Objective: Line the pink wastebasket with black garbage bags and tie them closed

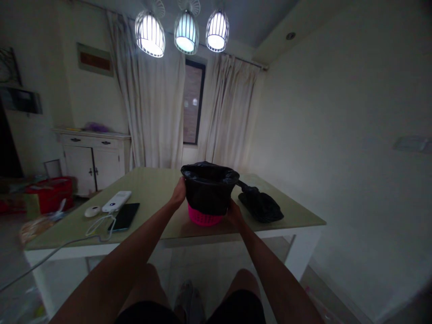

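A small pink basket (204, 218) stands on the pale green table (151, 184), lined with a black plastic bag (207, 189) folded over its rim. My left hand (178, 192) presses the bag against the basket's left side. My right hand (233, 211) grips the bag's lower edge on the right side. Both forearms reach forward from the near edge of the table.
A tied black bag (260, 204) lies just right of the basket. To the left lie a dark phone (124, 216), a white power bank (116, 200), a round white disc (92, 211) and a white cable (97, 227). A white cabinet (92, 162) stands at the back left.
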A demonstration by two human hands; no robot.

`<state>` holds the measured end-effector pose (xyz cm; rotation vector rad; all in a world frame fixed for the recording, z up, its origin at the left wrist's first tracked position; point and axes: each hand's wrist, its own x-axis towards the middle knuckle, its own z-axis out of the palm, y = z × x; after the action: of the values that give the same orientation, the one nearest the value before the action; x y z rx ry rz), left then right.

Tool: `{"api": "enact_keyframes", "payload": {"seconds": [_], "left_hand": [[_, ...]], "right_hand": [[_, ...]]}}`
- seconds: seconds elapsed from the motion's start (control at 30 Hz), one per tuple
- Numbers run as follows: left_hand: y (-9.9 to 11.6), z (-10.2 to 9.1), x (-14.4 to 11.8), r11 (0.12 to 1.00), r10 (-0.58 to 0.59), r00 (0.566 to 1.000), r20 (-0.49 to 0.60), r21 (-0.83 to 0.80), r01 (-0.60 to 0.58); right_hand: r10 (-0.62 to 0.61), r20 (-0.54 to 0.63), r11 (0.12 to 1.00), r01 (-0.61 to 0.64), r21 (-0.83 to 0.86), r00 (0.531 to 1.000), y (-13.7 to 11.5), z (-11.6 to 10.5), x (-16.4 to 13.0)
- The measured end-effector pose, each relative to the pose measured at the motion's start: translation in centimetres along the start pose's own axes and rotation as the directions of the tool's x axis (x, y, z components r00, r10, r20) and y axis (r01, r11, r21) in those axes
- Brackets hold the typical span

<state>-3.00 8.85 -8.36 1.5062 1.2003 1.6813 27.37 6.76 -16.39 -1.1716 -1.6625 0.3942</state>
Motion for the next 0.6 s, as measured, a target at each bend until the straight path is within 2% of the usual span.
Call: {"api": "enact_keyframes", "payload": {"seconds": [0.1,0.2,0.3,0.43,0.53,0.6], "left_hand": [[0.2,-0.2,-0.3,1.0,-0.001,1.0,-0.023,0.007,0.001],[0.1,-0.2,-1.1,1.0,-0.004,1.0,-0.007,0.026,0.004],[-0.1,0.0,-1.7,0.998,-0.032,0.999,0.02,0.047,0.031],[-0.1,0.2,-1.3,0.99,-0.062,0.994,0.087,0.128,0.051],[-0.7,0.0,-1.3,0.959,-0.087,0.988,0.126,0.28,0.049],[-1.6,-0.4,-2.2,0.91,-0.118,0.985,0.127,0.41,0.056]], "right_hand": [[-0.011,-0.077,0.996,0.017,0.085,0.997,-0.2,-0.4,0.2],[0.007,-0.148,0.964,0.032,0.263,0.989,-0.2,-0.7,0.6],[0.064,-0.103,0.911,-0.016,0.412,0.993,-0.2,-1.1,1.3],[0.101,0.001,0.924,-0.094,0.37,0.995,0.2,-1.7,2.3],[0.116,0.014,0.949,-0.115,0.293,0.993,0.7,-1.7,2.1],[0.121,0.005,0.962,-0.118,0.247,0.993,1.1,-1.1,1.1]]}}
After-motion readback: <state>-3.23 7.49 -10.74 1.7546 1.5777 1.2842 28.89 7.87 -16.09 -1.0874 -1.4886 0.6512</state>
